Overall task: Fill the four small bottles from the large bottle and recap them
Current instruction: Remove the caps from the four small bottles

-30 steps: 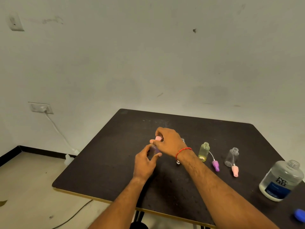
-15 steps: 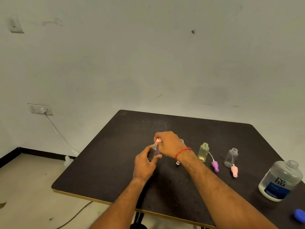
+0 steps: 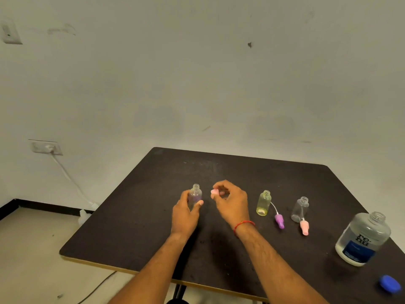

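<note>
My left hand (image 3: pixel 185 212) grips a small purple-tinted bottle (image 3: pixel 195 195) that stands upright on the dark table (image 3: pixel 135 216), its neck open. My right hand (image 3: pixel 230 200) holds a pink cap (image 3: pixel 214 192) just right of that bottle, apart from it. Further right stand a yellow small bottle (image 3: pixel 263 202) and a clear small bottle (image 3: pixel 299 209), both uncapped. A purple cap (image 3: pixel 279 220) and a pink cap (image 3: pixel 304 227) lie in front of them. The large clear bottle (image 3: pixel 362 238) with a blue label stands open at the right. A fourth small bottle is hidden behind my right hand.
A blue cap (image 3: pixel 390 284) lies near the table's front right corner. The table's front edge (image 3: pixel 197 281) runs close below my forearms. A wall socket (image 3: pixel 47 148) with a white cable is on the left wall, above the floor.
My right hand has lifted the pink cap off the purple-tinted bottle and moved it right. My left hand still holds the bottle, whose neck is now bare.
</note>
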Tool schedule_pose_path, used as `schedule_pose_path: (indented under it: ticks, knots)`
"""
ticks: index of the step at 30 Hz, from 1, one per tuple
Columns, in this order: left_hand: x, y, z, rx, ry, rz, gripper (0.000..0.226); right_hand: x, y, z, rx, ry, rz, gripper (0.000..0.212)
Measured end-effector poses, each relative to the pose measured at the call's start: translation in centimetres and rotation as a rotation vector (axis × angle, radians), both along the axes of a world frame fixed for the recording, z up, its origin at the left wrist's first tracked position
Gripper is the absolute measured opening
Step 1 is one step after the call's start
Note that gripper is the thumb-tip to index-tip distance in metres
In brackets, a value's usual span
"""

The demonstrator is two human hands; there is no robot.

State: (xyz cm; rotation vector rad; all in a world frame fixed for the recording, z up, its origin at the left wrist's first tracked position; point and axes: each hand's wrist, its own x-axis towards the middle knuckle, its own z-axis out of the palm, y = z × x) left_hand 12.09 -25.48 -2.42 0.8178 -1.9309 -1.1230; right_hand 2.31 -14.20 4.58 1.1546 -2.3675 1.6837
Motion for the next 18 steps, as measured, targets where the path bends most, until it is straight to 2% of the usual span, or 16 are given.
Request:
schedule_pose_path:
  ticks: [6, 18]
  knots:
    - [-1.8, -1.1, 0.9, 0.027, -0.054, -0.008, 0.031, 0.6, -1.0, -4.4, 0.059, -0.005, -0.160, 0.016]
    - [-3.0, -1.6, -1.1, -0.003, -0.139, -0.054, 0.032, -0.1, -2.9, -5.9, 0.306, 0.185, -0.205, 0.010]
